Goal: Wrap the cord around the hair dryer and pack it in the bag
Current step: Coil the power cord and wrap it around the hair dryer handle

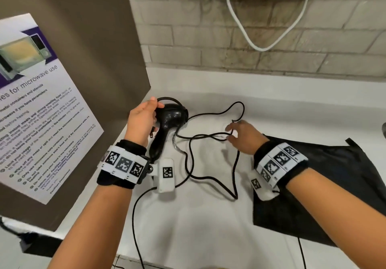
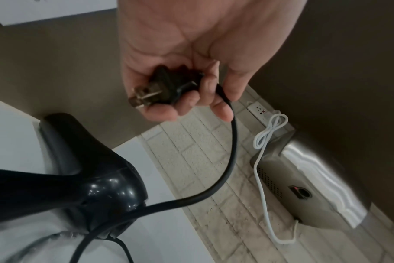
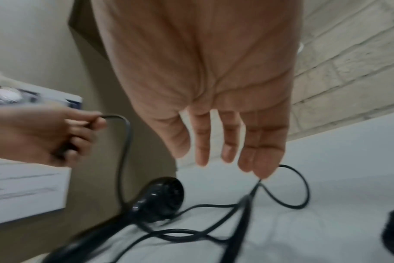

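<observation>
A black hair dryer [image 1: 167, 122] lies on the white counter [image 1: 208, 237] by the brown panel, handle toward me. Its black cord [image 1: 211, 138] sprawls in loose loops to the right. My left hand [image 1: 146, 116] hovers over the dryer and grips the plug [image 2: 160, 89], prongs sticking out; the cord [image 2: 233, 151] arcs down behind the dryer [image 2: 79, 181]. My right hand [image 1: 236, 132] reaches over the loops with straight fingers [image 3: 225, 151], tips touching the cord [image 3: 281, 206]. A flat black bag [image 1: 325, 185] lies under my right wrist.
A brown panel with a microwave-use poster [image 1: 41, 101] walls off the left. A brick wall [image 1: 271, 28] runs behind, with a hanging white cable [image 1: 248, 39], a power strip [image 2: 259, 110] and a metal appliance [image 2: 304, 186]. The wrist cameras' thin black leads trail off the counter front.
</observation>
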